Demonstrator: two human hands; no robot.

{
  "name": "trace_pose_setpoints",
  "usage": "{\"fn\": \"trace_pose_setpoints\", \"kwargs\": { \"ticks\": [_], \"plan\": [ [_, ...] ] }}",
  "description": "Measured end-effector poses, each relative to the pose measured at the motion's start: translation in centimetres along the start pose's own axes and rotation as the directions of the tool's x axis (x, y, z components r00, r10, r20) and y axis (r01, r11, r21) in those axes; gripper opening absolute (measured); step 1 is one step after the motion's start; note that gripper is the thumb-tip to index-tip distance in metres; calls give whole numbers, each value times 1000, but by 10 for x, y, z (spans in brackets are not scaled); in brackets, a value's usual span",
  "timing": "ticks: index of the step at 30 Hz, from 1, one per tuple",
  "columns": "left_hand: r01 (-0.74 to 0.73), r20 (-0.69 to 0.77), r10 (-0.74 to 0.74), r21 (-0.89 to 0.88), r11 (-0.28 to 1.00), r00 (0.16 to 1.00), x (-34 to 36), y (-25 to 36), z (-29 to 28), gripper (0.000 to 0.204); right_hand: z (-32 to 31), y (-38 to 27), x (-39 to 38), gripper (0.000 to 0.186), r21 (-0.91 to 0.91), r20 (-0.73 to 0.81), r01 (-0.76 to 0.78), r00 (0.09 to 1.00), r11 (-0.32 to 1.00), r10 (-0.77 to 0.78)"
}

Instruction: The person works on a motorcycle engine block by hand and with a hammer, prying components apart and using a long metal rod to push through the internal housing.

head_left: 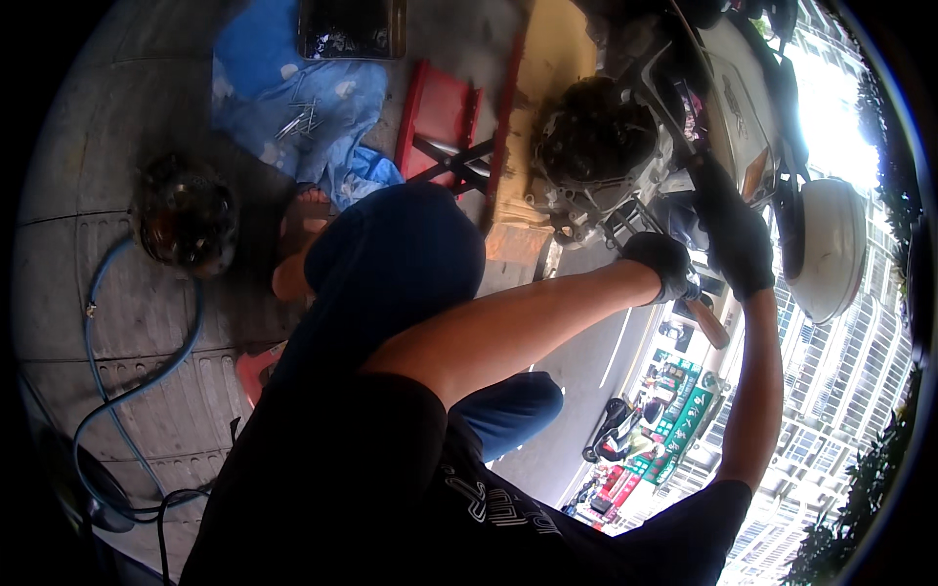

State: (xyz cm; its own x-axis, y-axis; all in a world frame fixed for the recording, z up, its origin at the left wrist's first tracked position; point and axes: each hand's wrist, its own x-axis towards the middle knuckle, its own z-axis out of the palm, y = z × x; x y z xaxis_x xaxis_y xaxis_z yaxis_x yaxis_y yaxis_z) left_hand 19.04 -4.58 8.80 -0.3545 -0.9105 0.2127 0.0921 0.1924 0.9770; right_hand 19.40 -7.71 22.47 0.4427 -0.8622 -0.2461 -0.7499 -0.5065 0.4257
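Observation:
My left hand (659,262), in a black glove, is closed around a tool whose orange-brown handle (709,324) sticks out below the fist; its working end is hidden. Just right of it, my right hand (731,230), also in a black glove, has its fingers bent around the end of a grey metal bar or part (672,115); what exactly it grips is hard to make out. Both hands are beside an opened engine (596,137) with a dark, oily inside and a pale metal casing rim. A white motorcycle body panel (738,98) stands beside the engine.
Cardboard (518,186) lies beside the engine, next to a red scissor jack (445,132). A blue cloth (293,107) bears loose metal parts, near a dark tray (352,29). An oily round part (186,215) and a blue hose (147,386) are on the paving at left.

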Motion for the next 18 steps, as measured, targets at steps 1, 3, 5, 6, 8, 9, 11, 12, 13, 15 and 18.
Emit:
{"fn": "trace_pose_setpoints", "kwargs": {
  "ticks": [1,3,5,6,8,9,11,12,13,15,18],
  "plan": [
    [-21,1,21,21,1000,1000,0,2,2,53,2,12,-12,45,66,-27,-44,999,997,46],
    [-47,15,47,34,998,999,2,5,11,53,2,38,-38,44,101,-87,-84,992,991,92],
    [-20,-43,23,72,997,999,5,-8,2,53,13,59,-42,44,174,-174,-3,984,985,34],
    [-29,-57,32,68,997,998,5,-10,4,53,14,66,-55,44,247,-209,8,977,969,45],
    [-42,-55,46,81,996,997,3,-5,4,52,9,74,-82,45,687,61,-465,802,558,594],
    [-39,-44,43,99,994,998,0,-2,2,51,22,93,-95,45,633,-14,-437,819,639,574],
    [-55,-10,56,38,998,998,-2,3,3,49,69,158,-139,46,266,-381,-92,904,960,192],
    [-46,-2,46,28,999,999,-1,2,3,49,87,170,-154,45,428,-354,-144,882,892,312],
    [-43,13,43,11,999,999,-2,4,3,50,101,181,-173,44,571,-318,-193,844,798,432],
    [7,47,-7,2,1000,999,-3,5,-4,47,131,160,-185,39,855,176,-475,644,208,745],
    [-16,-116,40,200,980,992,-3,3,4,43,187,125,-190,34,868,364,-495,589,-34,722]
  ]
}}
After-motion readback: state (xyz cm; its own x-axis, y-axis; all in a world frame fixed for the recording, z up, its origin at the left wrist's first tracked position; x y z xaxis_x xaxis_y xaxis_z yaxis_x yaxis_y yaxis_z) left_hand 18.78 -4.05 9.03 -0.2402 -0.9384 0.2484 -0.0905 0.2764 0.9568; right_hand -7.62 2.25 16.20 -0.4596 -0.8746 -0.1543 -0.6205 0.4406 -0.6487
